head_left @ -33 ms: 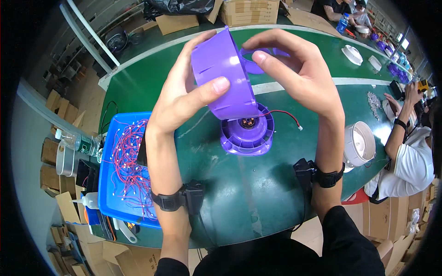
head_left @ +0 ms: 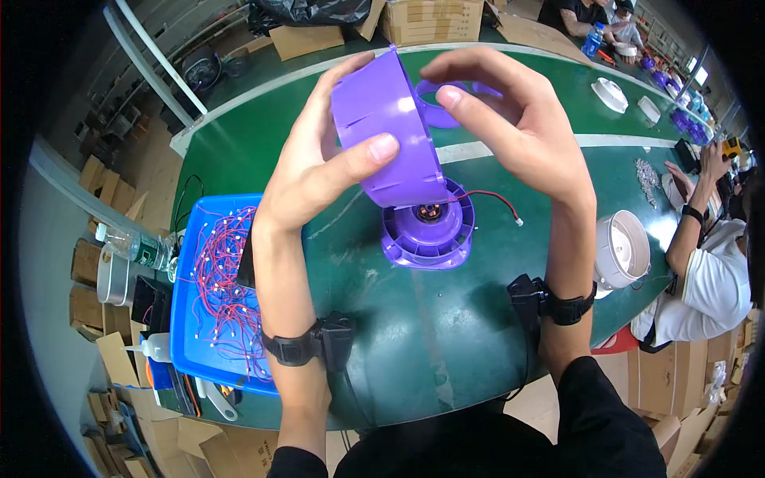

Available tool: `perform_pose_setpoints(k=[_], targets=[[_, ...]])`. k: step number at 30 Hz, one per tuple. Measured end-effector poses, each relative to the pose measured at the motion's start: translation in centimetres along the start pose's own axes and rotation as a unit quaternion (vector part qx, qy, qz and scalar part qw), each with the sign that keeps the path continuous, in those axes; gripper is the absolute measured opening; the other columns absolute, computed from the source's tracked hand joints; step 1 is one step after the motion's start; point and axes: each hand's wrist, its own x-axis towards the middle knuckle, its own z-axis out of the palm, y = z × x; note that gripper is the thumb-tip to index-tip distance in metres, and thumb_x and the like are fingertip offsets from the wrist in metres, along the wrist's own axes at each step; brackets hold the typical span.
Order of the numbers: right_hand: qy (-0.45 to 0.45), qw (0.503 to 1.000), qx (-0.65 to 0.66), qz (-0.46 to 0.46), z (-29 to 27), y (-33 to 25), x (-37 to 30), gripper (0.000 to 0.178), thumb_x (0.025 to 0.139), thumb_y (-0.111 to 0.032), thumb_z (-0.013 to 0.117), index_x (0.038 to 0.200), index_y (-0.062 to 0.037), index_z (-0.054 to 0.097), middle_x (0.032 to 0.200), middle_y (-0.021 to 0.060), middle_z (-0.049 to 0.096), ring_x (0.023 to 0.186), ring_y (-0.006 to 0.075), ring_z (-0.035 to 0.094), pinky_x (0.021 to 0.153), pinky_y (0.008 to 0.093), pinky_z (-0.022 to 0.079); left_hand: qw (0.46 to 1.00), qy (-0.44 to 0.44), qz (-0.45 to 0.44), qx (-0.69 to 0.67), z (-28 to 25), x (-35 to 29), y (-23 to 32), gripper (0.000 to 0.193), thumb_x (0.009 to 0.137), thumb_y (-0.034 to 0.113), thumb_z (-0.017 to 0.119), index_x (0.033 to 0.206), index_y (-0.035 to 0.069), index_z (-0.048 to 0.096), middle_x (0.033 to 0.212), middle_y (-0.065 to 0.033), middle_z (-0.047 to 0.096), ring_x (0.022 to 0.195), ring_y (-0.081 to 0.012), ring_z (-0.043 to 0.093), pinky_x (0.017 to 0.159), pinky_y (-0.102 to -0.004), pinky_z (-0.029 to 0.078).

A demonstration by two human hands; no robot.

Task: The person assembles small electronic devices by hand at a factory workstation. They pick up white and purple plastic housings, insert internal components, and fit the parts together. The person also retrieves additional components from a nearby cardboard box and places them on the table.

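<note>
My left hand [head_left: 319, 163] grips a purple plastic ring-shaped housing [head_left: 394, 135], tilted up on its side, with the thumb pressed on its outer wall. To the right, my right hand [head_left: 522, 119] is open, thumb and fingers curved and apart, holding nothing. Below the housing, a purple round base [head_left: 428, 239] with ribs around its edge stands on the green table. A coppery part shows at its centre. From near there a red and black wire [head_left: 490, 193] runs right to a small white connector. Beyond my right fingers lie purple ring parts [head_left: 442, 115].
A blue tray [head_left: 185, 319] of red wires with white connectors sits at left, near a plastic bottle [head_left: 147, 248]. A white round housing [head_left: 621, 248] stands at right, beside a co-worker's arm [head_left: 687, 231]. Cardboard boxes [head_left: 433, 21] line the back.
My right index fingertip has lifted very slightly. My left hand and the purple housing hold still.
</note>
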Motion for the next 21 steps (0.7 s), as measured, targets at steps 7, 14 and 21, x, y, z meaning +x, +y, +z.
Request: perform_pose_setpoints(k=[7, 14, 21], targets=[[-0.054, 0.998, 0.029, -0.008, 0.3, 0.4, -0.3, 0.068, 0.097, -0.038, 0.06, 0.148, -0.0028, 0.034, 0.131, 0.0232, 0.056, 0.123, 0.0284, 0.056, 0.102, 0.0385, 0.044, 0.996, 0.0, 0.038, 0.077, 1.1, 0.3, -0.5, 0.101, 0.067, 0.034, 0.089, 0.147, 0.004, 0.035, 0.142, -0.0166, 0.046, 0.132, -0.0297, 0.047, 0.106, -0.045, 0.044], [-0.109, 0.994, 0.002, 0.008, 0.2, 0.3, -0.3, 0.084, 0.087, -0.032, 0.067, 0.155, -0.0057, 0.023, 0.143, 0.0195, 0.043, 0.134, 0.0283, 0.043, 0.112, 0.0391, 0.032, 0.975, 0.014, 0.106, 0.194, 1.4, 0.5, -0.4, 0.104, 0.058, 0.032, 0.093, 0.144, 0.006, 0.041, 0.141, -0.015, 0.048, 0.129, -0.0307, 0.051, 0.102, -0.0451, 0.049], [-0.093, 0.994, 0.046, 0.025, 0.4, 0.2, -0.3, 0.093, 0.08, -0.033, 0.071, 0.155, -0.0055, 0.022, 0.143, 0.0203, 0.043, 0.132, 0.0284, 0.044, 0.111, 0.0388, 0.033, 0.965, 0.026, 0.15, 0.214, 1.6, 0.6, -0.3, 0.105, 0.054, 0.03, 0.094, 0.144, 0.008, 0.043, 0.143, -0.0132, 0.046, 0.13, -0.0311, 0.05, 0.101, -0.0484, 0.049]])
